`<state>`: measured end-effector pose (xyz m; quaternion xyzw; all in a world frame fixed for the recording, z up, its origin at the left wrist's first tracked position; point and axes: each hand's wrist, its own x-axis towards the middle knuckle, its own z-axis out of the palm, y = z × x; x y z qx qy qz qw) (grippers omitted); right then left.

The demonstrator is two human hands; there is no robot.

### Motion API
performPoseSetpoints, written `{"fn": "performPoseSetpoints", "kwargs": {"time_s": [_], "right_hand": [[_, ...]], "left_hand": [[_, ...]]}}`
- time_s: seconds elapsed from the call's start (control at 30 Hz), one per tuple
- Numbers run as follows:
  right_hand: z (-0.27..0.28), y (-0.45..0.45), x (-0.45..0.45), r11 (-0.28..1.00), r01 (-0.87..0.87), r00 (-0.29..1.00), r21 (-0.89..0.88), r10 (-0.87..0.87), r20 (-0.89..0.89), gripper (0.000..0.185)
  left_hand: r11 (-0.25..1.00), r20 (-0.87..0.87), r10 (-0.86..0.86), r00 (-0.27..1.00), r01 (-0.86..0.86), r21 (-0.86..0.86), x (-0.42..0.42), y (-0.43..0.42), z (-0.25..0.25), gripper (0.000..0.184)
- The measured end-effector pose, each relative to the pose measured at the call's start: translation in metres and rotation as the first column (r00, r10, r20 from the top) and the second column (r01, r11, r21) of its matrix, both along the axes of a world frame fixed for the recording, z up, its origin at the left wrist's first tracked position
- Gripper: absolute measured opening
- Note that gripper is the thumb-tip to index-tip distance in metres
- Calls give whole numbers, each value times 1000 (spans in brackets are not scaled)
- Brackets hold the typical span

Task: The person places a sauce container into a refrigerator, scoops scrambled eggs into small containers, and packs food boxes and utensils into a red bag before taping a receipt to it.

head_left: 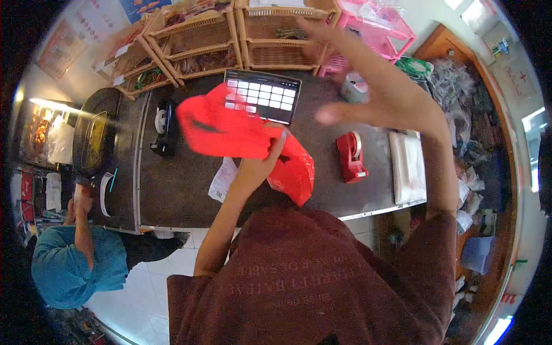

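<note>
A red plastic bag (221, 129) hangs crumpled over the counter, and my left hand (261, 167) is closed around its middle. The bag covers the lower left corner of a tablet (270, 95) showing a grid of tiles. My right hand (385, 92) is raised at the right, apart from the bag, with thumb and fingers spread and nothing in them; its fingertips are blurred. Below that hand sits a red tape dispenser (348, 158). A printed paper slip (223, 179) lies near my left wrist.
Wicker basket shelves (198, 40) and a pink rack (388, 29) line the back of the counter (184, 195). Folded white plastic (408, 169) lies at its right end. A black device (163, 126) stands at left. A person in a teal shirt (77, 264) works beyond it.
</note>
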<state>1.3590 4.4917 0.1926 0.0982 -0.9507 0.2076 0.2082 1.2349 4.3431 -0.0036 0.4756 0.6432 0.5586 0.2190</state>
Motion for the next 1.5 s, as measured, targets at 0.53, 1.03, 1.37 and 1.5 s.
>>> {"fn": "performPoseSetpoints", "kwargs": {"time_s": [0.53,1.03,1.37,1.5], "right_hand": [[-120,15,-17,326,434,845,-840,175,505,38],[-330,354,31,656,741,599,144,-743,299,19],[-299,321,10,532,799,601,279,-705,-377,16],[-257,269,-26,620,720,633,-312,-771,-72,8]], "left_hand": [[917,-632,359,687,-386,102,41,34,-8,44],[943,-34,144,989,-148,-298,28,-54,3,15],[744,-237,-516,823,293,-601,18,-58,40,30],[804,-217,-520,826,387,-452,17,-58,40,29]]}}
